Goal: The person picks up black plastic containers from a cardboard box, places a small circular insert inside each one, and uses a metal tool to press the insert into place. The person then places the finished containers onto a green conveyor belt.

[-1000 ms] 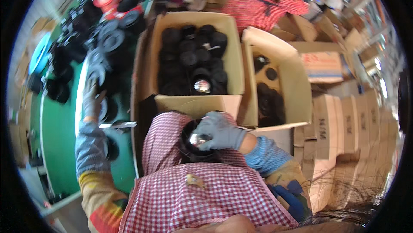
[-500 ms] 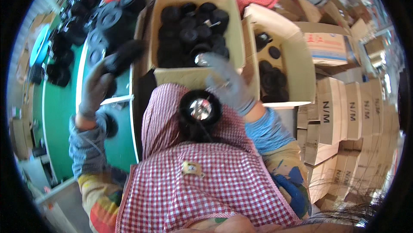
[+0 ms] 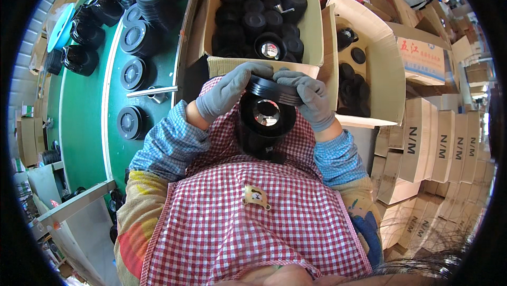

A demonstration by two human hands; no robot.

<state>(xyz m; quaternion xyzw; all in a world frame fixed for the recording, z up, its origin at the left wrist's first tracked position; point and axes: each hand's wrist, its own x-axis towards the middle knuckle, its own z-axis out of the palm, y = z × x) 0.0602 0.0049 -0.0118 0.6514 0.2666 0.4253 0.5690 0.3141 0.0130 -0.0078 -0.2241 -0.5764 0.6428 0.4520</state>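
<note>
My left hand (image 3: 228,95) and my right hand (image 3: 312,99), both in grey gloves, are closed on opposite sides of a black round ridged lid (image 3: 273,90), or a short stack of lids; I cannot tell which. They hold it tilted, over the far rim of a black pot (image 3: 259,141). The pot rests upright on my lap against the checked apron, its round mouth showing a shiny metal inside. Straight ahead, a cardboard box (image 3: 224,67) holds many black round pieces, one an open pot with a shiny inside (image 3: 269,48).
On the green table (image 3: 79,143) at left stand stacks of black lids (image 3: 132,122), a metal rod-like piece (image 3: 153,92) and dark glossy pots (image 3: 87,32). A second open carton (image 3: 388,90) with black parts sits to the right. Folded cartons (image 3: 412,148) are piled at far right.
My left hand has come from over the green table to my lap, bringing a black piece. My right hand has drawn back from the box to meet it. The view has shifted.
</note>
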